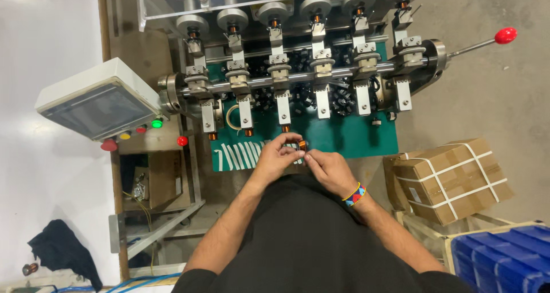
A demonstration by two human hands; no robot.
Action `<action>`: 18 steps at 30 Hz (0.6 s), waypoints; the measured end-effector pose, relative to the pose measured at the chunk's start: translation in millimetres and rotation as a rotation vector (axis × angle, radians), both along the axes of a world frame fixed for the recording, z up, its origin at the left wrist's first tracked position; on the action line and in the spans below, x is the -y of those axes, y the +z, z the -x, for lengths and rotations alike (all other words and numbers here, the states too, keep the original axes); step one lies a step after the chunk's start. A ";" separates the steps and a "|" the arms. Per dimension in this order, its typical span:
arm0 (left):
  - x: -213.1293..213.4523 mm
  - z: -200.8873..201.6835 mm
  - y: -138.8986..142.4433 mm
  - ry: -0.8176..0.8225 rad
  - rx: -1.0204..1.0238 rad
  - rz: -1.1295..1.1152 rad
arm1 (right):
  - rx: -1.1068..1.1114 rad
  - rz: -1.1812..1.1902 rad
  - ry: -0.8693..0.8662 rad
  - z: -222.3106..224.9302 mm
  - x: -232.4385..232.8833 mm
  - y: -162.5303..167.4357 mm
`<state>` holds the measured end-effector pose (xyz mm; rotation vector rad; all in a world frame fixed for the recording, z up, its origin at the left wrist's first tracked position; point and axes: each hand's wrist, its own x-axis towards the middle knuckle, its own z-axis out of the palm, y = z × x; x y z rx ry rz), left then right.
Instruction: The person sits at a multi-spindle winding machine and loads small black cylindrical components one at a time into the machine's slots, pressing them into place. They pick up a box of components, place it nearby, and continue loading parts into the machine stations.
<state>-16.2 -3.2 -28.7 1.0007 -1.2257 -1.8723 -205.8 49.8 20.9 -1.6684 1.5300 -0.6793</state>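
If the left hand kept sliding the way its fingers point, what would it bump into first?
The left hand points right, toward the small copper coil pinched between both hands. It would likely meet that coil straight away, then the right hand just behind it, though depth is hard to judge.

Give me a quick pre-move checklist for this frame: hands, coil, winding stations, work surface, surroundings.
1. Both hands in view: ok. Left hand and right hand meet over the green mat's front edge.
2. Coil held: ok, pinched between the fingertips of both hands.
3. Coil wire end trimmed: cannot tell, too small.
4. Stations loaded: not ok. The three left holders carry copper coils; the three right ones look bare.
5. Lever clear of the hands: ok, far right.
6. Green lamp lit: ok.
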 end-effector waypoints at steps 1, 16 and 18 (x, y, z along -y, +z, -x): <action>-4.2 7.0 -5.5 0.029 -0.101 -0.068 | 0.051 -0.064 -0.019 1.5 -2.1 1.9; -90.4 -21.4 -79.2 0.510 0.030 -0.248 | -0.146 -0.154 0.214 32.6 55.5 -164.8; -105.2 -27.7 -79.8 0.488 0.069 -0.276 | -0.025 -0.342 0.122 11.4 68.5 -168.2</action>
